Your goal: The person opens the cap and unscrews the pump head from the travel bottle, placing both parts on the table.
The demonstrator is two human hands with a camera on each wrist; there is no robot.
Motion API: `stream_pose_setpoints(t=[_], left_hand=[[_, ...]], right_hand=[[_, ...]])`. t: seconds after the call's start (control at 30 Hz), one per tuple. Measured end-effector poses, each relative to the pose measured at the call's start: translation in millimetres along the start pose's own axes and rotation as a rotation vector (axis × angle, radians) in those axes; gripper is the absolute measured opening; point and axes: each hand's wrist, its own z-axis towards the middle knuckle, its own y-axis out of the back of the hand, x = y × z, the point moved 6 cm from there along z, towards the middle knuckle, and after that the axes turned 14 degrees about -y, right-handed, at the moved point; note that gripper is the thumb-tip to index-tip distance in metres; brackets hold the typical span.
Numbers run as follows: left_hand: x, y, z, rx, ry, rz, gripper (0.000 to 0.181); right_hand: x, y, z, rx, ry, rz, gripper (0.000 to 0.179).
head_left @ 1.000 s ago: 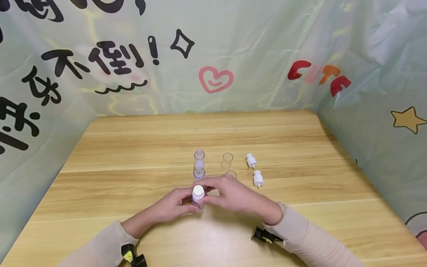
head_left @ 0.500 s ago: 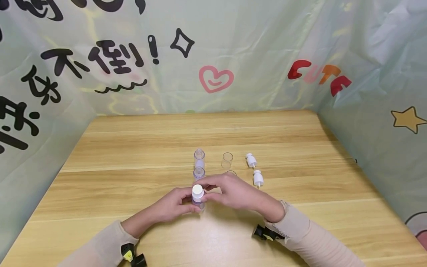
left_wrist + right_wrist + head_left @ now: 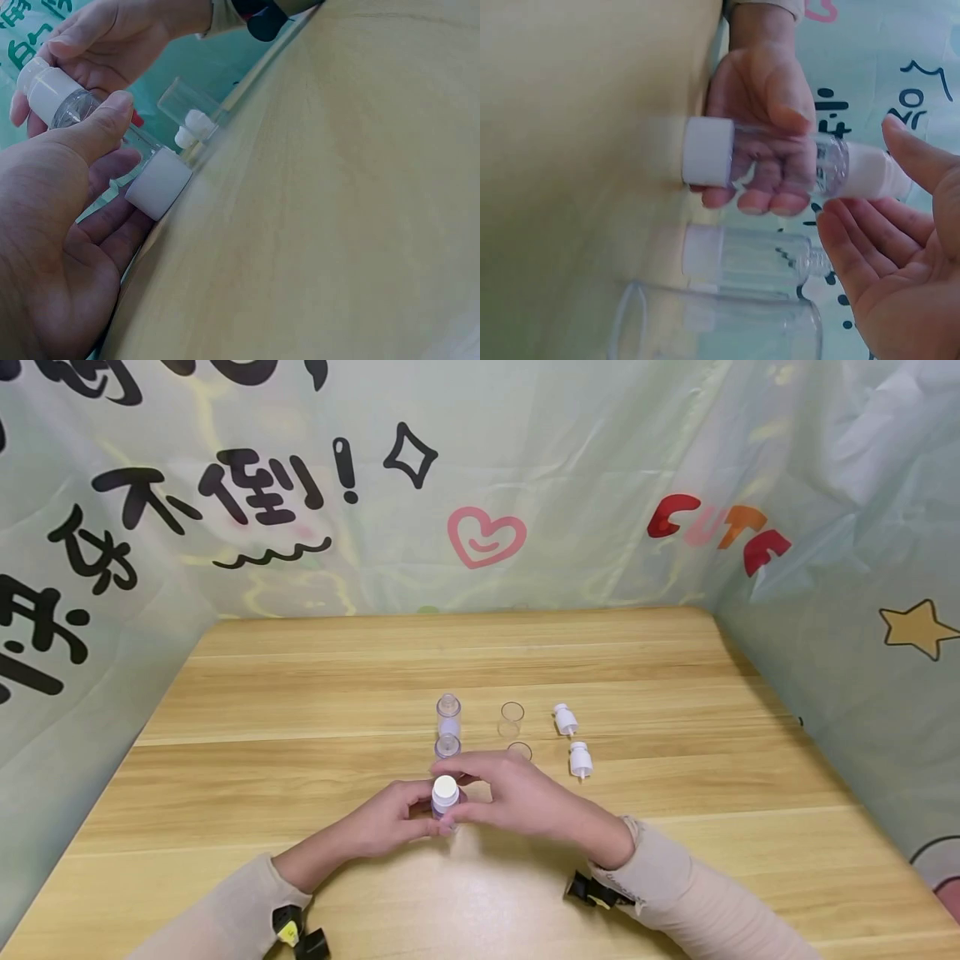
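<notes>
In the head view my left hand [image 3: 386, 821] holds a pump bottle upright over the table, its white pump top [image 3: 446, 790] facing up. The right wrist view shows the bottle's clear body and white base [image 3: 707, 151], with left thumb and fingers wrapped round the body. My right hand [image 3: 517, 797] is at the pump top. Its fingers [image 3: 881, 232] lie nearly straight beside the pump and its thumb stands apart on the other side. In the left wrist view the right hand [image 3: 124, 45] is behind the white pump [image 3: 51, 91].
Beyond the hands stand two clear bottles [image 3: 448, 720], one behind the other. Two clear caps [image 3: 512, 718] stand to their right, the nearer partly hidden by my right hand. Farther right lie two white pumps [image 3: 581, 760]. A printed curtain [image 3: 570, 460] borders the wooden table [image 3: 315, 685].
My right hand's thumb and fingers shift back and forth around the pump top, the thumb now lower and nearer me than half a second ago. My left hand and the bottle stay nearly in place.
</notes>
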Motion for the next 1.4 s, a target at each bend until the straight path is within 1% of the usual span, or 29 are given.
stream_pose_setpoints(t=[0.23,0.4,0.57,0.77,1.0,1.3,1.4], left_hand=[[0.7,0.0,-0.1,0.002,0.008,0.009,0.035],[0.4,-0.1,-0.4,0.000,-0.003,0.005,0.036],[-0.2,-0.1,-0.3,-0.008,-0.027,-0.006,0.031],[1.5,0.1,0.0,-0.014,-0.029,-0.028,0.025],[0.4,0.1,0.9,-0.006,-0.026,-0.046,0.029],[-1.3,-1.3,1.2,0.003,-0.025,-0.081,0.039],[-0.3,-1.8,0.6,0.004,-0.013,-0.081,0.037]], right_hand=[[3.5,-4.5,-1.1,-0.082,0.035,-0.092,0.042],[3.4,-6.5,0.0,-0.093,0.032,-0.117,0.038],[1.5,-6.1,0.9,-0.090,0.007,-0.132,0.034],[0.2,-3.2,1.8,-0.044,0.001,-0.088,0.029],[-1.7,-1.0,3.1,0.023,0.003,-0.033,0.025],[-4.1,2.4,1.9,0.083,-0.038,-0.073,0.032],[-5.0,3.9,1.2,0.089,-0.051,-0.076,0.034]])
